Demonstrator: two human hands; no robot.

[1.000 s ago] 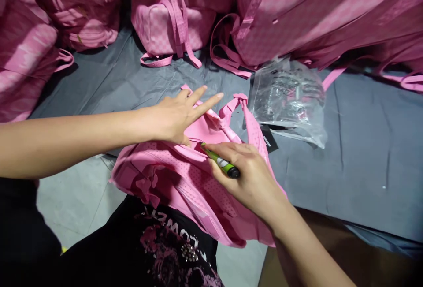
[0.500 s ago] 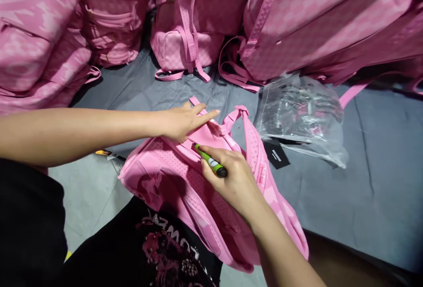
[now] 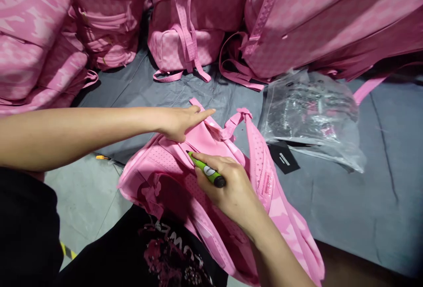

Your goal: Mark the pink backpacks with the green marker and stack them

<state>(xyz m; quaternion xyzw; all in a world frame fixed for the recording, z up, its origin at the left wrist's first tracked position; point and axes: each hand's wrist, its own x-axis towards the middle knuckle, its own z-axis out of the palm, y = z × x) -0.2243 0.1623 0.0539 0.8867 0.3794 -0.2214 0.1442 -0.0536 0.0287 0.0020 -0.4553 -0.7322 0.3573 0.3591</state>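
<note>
A pink backpack (image 3: 205, 207) lies at the table's front edge and over my lap, its dotted shoulder straps facing up. My left hand (image 3: 180, 121) rests on its top part, index finger stretched out along the pink fabric and the other fingers partly hidden. In my right hand (image 3: 231, 181) is a green marker pen (image 3: 207, 170) with a black rear end, gripped between thumb and fingers. Its dark tip points at the fabric just below my left hand; whether it touches, I cannot tell. One strap loop (image 3: 243, 115) stands up at the right.
A clear plastic bag (image 3: 313, 115) of small items sits right of the backpack, beside a black tag (image 3: 283, 157). Pink backpacks (image 3: 112, 18) line the back of the grey-covered table (image 3: 346, 203). Left of the table's near edge shows an orange-handled object (image 3: 102, 157).
My right hand has shifted slightly left and down, taking the marker pen tip with it. My left hand's fingers are less spread. The view has moved a little.
</note>
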